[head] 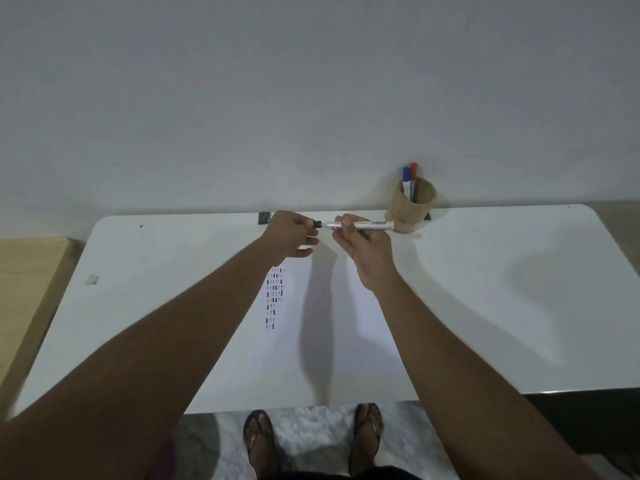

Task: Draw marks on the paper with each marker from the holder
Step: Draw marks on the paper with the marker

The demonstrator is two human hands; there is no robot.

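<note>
Midair, white marker [360, 225] level in right hand's [363, 245] pinch; left hand [292, 237] closed on its cap

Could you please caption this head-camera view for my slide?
Left hand and right hand hold a black marker above the paper.

A white rectangular table [485, 306] stands against a wall. A white paper sheet [329, 323] lies on its middle. Above the sheet's far edge, the left hand [292, 237] and right hand [363, 244] hold a white-barrelled marker [360, 224] level between them. A woven cylindrical holder [412, 209] stands at the table's back edge, right of the hands, with two capped markers [409, 178] in it.
</note>
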